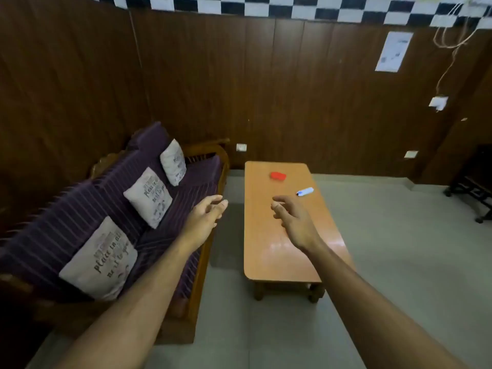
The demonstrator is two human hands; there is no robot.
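Well, at the far left stood a purple striped sofa (170,198) with three printed cushions (148,197) leaning along its back. The left hand (206,215) hung in the air over the gap between sofa and bench, fingers fairly straight and loosely spread, holding nothing. Next came the low orange bench (266,235), and on its far half lay a small red thing (278,175), too blurred to name. The right hand (291,219) hovered above the middle of the bench, fingers loosely curled and parted with nothing between them. It pointed toward a white marker (305,192) with a blue cap. The marker lay on the bench just beyond the fingertips, near the right edge and apart from the red thing. Further right, a dark wooden stand (474,182) stood on the tiled floor (399,249) by the wall.

To my eye the work had barely begun: it looked like a reach for the marker, with no contact made. The grasp, the lift, and whatever was meant for the marker were all left to do.
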